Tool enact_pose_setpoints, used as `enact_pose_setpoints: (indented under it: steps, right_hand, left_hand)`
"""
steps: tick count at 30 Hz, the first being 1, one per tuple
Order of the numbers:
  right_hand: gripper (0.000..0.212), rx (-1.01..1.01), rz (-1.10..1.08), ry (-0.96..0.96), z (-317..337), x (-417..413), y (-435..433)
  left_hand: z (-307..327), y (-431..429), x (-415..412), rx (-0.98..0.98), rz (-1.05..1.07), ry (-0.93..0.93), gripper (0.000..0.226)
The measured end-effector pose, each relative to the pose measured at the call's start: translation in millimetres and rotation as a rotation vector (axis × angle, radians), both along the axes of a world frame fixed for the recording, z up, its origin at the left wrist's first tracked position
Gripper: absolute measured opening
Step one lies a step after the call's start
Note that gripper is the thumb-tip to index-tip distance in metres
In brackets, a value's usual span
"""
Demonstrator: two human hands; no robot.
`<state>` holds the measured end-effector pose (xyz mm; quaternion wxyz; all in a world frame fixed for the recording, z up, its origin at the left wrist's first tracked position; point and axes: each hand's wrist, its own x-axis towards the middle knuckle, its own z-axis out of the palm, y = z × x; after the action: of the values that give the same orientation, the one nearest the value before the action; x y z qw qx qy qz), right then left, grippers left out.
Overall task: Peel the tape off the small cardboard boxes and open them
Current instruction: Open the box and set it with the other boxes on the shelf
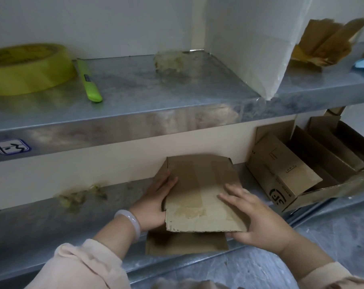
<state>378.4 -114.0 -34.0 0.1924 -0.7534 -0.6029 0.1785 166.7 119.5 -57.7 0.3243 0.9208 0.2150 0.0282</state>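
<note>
A small brown cardboard box lies on the lower metal shelf, its top flap carrying a strip of clear tape and torn tape residue near the front edge. My left hand holds the box's left side, thumb on top and fingers around the edge. My right hand rests on the right part of the top flap with straight fingers, the thumb under the flap's front corner. A lower flap sticks out toward me beneath the box.
A yellow tape roll and a green utility knife lie on the upper shelf beside crumpled tape. More cardboard boxes sit in an open carton to the right. Wadded tape lies on the lower shelf at left.
</note>
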Motion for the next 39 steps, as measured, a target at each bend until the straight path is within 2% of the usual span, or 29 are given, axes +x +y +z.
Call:
enact_pose_setpoints:
  steps: [5, 9, 12, 14, 18, 24, 30, 32, 35, 39]
  right_hand:
    - [0.074, 0.041, -0.014, -0.009, 6, 1, 8]
    - [0.073, 0.078, -0.007, -0.038, 15, 6, 14]
    - [0.072, 0.067, 0.006, -0.055, 16, 10, 18]
    - [0.072, 0.056, 0.003, -0.054, 15, 14, 18]
    - [0.070, 0.044, 0.004, -0.088, 10, 24, 16]
    - [0.088, -0.071, 0.057, -0.137, -23, 24, 4]
    - [0.088, -0.061, 0.056, -0.156, -20, 26, 5]
    - [0.088, -0.047, 0.064, -0.194, -18, 21, 9]
    - [0.089, -0.070, 0.050, -0.234, -19, 14, 9]
    - [0.090, -0.036, -0.060, -0.152, -22, 21, -3]
  left_hand:
    - [-2, 0, 1, -0.078, 0.007, 0.014, 0.094]
    - [-12, -7, 2, 0.024, 0.174, -0.118, 0.089]
    - [-11, -17, 8, -0.061, 0.265, -0.184, 0.084]
    - [-6, -18, 11, -0.101, 0.236, -0.131, 0.095]
    - [-1, -16, 4, -0.178, 0.052, 0.150, 0.112]
    - [-3, -14, -10, -0.057, -0.069, 0.276, 0.115]
    - [24, -3, 0, 0.004, -0.129, 0.518, 0.130]
    - [29, -1, 2, -0.042, -0.113, 0.537, 0.131]
    - [18, -7, 7, -0.052, -0.036, 0.445, 0.129]
    - [-11, -21, 17, -0.036, 0.040, 0.374, 0.101]
